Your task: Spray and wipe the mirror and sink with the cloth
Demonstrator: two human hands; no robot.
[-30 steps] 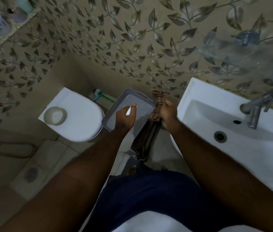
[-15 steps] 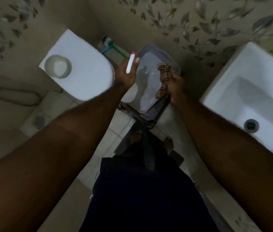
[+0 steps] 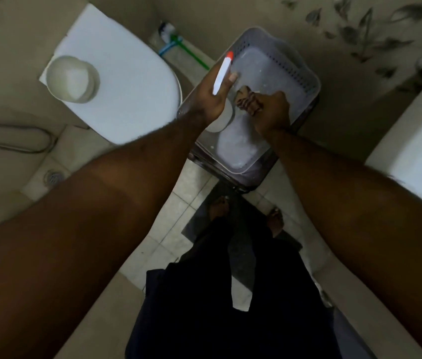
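I am looking down at a small bathroom floor, where a grey basket (image 3: 295, 71) stands between the white toilet (image 3: 127, 81) and the edge of the sink (image 3: 411, 141). Over the basket, my left hand (image 3: 211, 95) has its fingers (image 3: 231, 78) wrapped around the white spray bottle (image 3: 221, 73) with the red tip, and my right hand (image 3: 272, 110) is closed around the striped cloth (image 3: 247, 101), low inside the basket. I think I should keep both grips firm, lift both things straight up out of the basket, then turn toward the sink, keeping the red tip pointed away from me.
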